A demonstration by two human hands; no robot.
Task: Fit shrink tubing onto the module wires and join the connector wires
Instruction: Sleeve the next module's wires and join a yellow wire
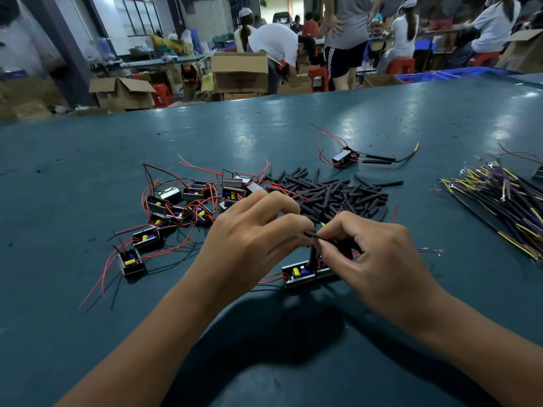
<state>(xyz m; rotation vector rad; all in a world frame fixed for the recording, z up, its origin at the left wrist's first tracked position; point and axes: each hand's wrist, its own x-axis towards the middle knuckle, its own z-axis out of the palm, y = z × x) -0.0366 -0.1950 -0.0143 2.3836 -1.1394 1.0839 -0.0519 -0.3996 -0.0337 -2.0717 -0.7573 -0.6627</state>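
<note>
Seen from above the hands, across a dark teal tabletop [88, 318] in a busy workshop

Far left: a loose heap of small black modules [182, 207], yellow and blue parts showing inside, red and black wires trailing outward over the tabletop

Left of centre: left hand [252, 239], fingers curled inward, thumb and forefinger pinching a short black piece of shrink tubing [312, 235] at its left end

Centre: just below the fingertips, one module [302, 274] lying on the tabletop, partly hidden by the hands, a black tube-covered wire [313, 254] rising from it up to the pinch point; red wires leaving its left side

Behind the hands: a broad pile of cut black tubing pieces [332, 195], touching the module heap at its left edge

Right of centre: right hand [379, 254], fingers curled, thumb and forefinger pinching the same small tubing piece from the right, fingertips of both hands nearly meeting; whether a bare wire end sits inside the tube cannot be told

Further back, right of centre: a single finished module [343, 157] lying apart, two black sleeved leads running right to a yellow-tipped wire

Far right: a bundle of connector wires [499, 201], black with yellow and purple, lying well apart from the hands

Background: cardboard boxes [239, 73], red stools, several people standing or seated at other benches
</note>
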